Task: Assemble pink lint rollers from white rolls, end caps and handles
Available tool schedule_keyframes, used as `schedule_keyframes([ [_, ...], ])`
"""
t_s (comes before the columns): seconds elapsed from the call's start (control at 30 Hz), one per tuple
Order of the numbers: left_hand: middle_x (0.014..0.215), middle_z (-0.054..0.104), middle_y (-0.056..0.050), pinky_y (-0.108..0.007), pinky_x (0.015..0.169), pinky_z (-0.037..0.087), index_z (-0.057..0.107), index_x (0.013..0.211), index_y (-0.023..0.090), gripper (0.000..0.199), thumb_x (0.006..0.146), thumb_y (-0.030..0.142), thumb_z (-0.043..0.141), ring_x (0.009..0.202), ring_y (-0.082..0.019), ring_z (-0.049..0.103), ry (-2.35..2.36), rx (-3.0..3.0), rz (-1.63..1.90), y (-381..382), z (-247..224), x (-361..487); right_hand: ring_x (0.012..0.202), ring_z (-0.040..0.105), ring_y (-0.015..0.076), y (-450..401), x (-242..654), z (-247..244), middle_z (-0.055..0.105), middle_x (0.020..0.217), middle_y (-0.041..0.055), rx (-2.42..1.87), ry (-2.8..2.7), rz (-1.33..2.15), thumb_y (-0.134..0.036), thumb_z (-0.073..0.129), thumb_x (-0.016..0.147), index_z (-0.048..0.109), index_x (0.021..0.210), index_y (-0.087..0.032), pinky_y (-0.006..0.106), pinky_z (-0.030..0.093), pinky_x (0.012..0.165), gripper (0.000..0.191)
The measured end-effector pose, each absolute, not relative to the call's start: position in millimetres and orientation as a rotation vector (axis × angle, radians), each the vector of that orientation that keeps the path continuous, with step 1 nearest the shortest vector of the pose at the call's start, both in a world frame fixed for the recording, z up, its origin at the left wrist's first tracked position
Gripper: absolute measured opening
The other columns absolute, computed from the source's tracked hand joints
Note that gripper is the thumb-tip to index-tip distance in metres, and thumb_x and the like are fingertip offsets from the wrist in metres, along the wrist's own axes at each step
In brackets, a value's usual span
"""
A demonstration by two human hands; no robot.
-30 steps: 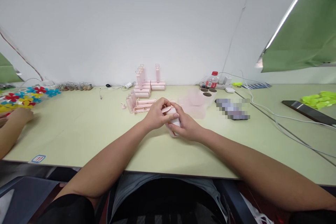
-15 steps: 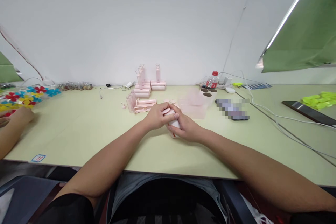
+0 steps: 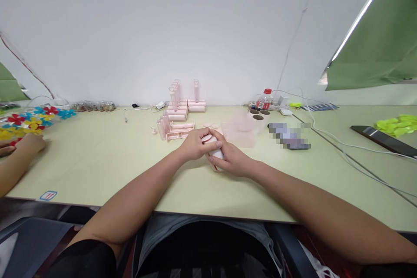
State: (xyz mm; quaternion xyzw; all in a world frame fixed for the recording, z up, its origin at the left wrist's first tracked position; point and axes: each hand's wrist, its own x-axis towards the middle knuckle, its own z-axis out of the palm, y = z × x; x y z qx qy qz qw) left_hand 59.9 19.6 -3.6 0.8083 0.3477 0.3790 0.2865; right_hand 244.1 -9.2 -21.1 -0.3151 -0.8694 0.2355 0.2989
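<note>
At the frame's centre, one white-and-pink piece (image 3: pixel 217 153) is clasped between the left hand (image 3: pixel 194 144) and the right hand (image 3: pixel 233 159), held together. Open room is left on the pale green table (image 3: pixel 97 165) at centre left and below the hands, bounded by its front edge. Three dark-mouthed cylinders (image 3: pixel 266 117) and one red-capped bottle (image 3: pixel 264 103) are seen right of centre.

The left grip (image 3: pixel 197 144) and right grip (image 3: pixel 232 157) hide much of the white piece (image 3: pixel 217 153). Pixelation obscures a flat item (image 3: pixel 288 136). The view's left edge cuts off a co-worker's arm (image 3: pixel 15 167); 1 pink part (image 3: pixel 153 131) is too small to identify.
</note>
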Motion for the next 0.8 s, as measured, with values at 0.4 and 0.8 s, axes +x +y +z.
schedule_keyframes([
  [0.4,0.081,0.067,0.0,-0.027,0.067,0.044,0.068,0.088,0.018,0.035,0.078,0.051,0.068,0.075,-0.016,0.059,0.911,2.121,1.012,19.3,-2.9,59.9,0.082,0.067,0.0231,-10.2,243.6,-20.9,0.064,0.116,0.0144,-0.794,-2.328,0.613,-0.028,0.053,0.093,0.004,0.156,-0.018,0.042,0.056,0.078,0.08],
  [0.8,0.07,0.062,0.0,-0.026,0.059,0.042,0.06,0.074,0.018,0.037,0.079,0.054,0.065,0.067,-0.015,0.057,1.084,2.055,1.065,18.6,0.0,63.5,0.097,0.066,0.0297,-7.4,243.4,-24.1,0.062,0.122,0.0179,-0.942,-2.232,0.587,-0.04,0.054,0.093,0.006,0.156,-0.017,0.048,0.053,0.084,0.083],
])
